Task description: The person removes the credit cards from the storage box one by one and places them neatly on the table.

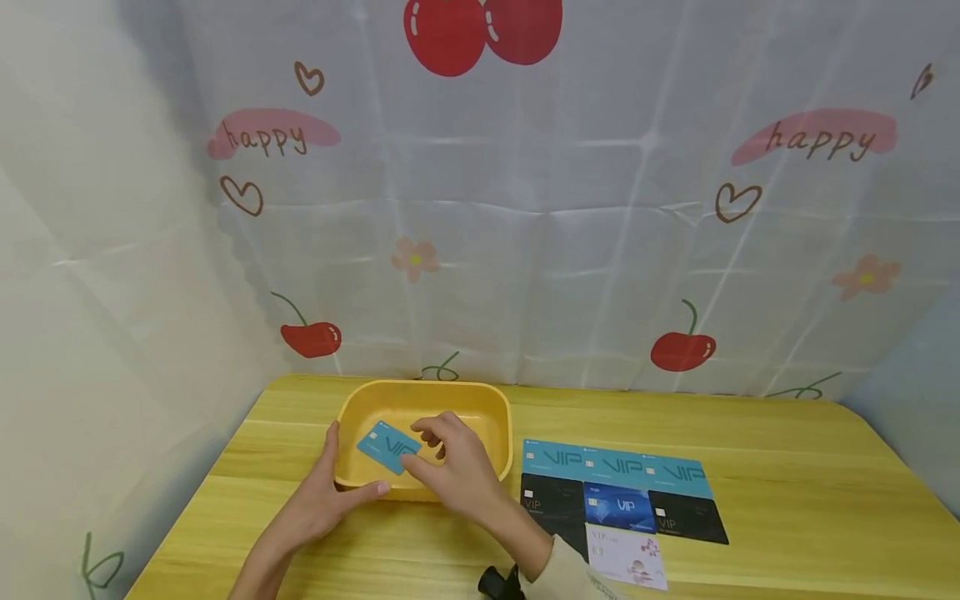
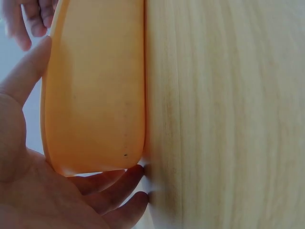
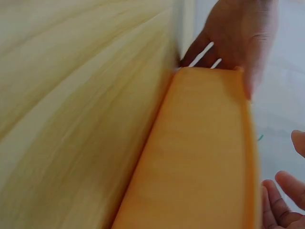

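Observation:
My left hand (image 1: 318, 500) grips the left end of a yellow plastic basket (image 1: 501, 417). In the left wrist view, its thumb (image 2: 28, 71) lies along the rim and its fingers (image 2: 114, 188) curl round the end wall. A teal VIP card (image 1: 382, 446) shows inside the basket, tilted askew. My right hand (image 1: 465, 471) hangs over the basket, its thumb tip overlapping the card's right corner in the head view. The right wrist view has that hand's fingers (image 3: 276, 202) loosely bent above the rim, apart from the thumb, with no card between them.
Right of the basket, cards lie in rows on the wooden table (image 1: 795, 467): three teal cards (image 1: 615, 467), black cards (image 1: 686, 517), a blue card (image 1: 618, 507) and a pale flowered card (image 1: 626, 556). A printed curtain (image 1: 525, 250) hangs behind the table.

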Motion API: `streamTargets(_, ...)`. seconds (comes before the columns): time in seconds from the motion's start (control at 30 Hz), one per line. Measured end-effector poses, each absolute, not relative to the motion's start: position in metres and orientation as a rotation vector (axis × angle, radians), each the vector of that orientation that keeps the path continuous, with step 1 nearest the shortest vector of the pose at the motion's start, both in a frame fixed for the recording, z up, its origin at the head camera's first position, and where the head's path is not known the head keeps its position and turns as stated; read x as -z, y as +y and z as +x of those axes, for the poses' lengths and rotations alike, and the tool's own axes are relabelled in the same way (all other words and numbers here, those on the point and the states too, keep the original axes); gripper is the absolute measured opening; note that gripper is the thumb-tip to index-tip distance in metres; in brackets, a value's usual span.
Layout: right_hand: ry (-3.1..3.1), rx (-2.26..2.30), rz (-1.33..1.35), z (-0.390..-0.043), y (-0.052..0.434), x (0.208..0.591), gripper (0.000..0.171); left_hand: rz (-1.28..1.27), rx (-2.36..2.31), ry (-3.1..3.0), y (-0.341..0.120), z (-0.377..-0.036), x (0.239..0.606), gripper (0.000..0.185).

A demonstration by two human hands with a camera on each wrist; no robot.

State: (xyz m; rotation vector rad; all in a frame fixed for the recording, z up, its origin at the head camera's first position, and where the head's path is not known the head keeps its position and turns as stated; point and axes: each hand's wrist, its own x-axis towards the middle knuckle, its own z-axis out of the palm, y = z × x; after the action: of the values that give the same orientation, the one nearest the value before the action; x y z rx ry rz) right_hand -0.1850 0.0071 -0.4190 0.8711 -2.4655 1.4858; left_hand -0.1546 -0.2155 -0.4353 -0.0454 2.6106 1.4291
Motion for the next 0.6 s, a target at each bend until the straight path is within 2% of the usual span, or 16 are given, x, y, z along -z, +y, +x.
streamTargets(0.17, -2.5, -1.336, 0.915, -0.188, -0.001, 0.425, 0.033, -0.037, -1.44, 2.602, -0.215, -0.155, 0.436, 0.124)
streamTargets(0.6, -2.526, -1.353, 0.878, -0.195, -0.028, 0.417, 0.033, 0.0, -1.479, 2.58, -0.218, -0.155, 0.437, 0.124)
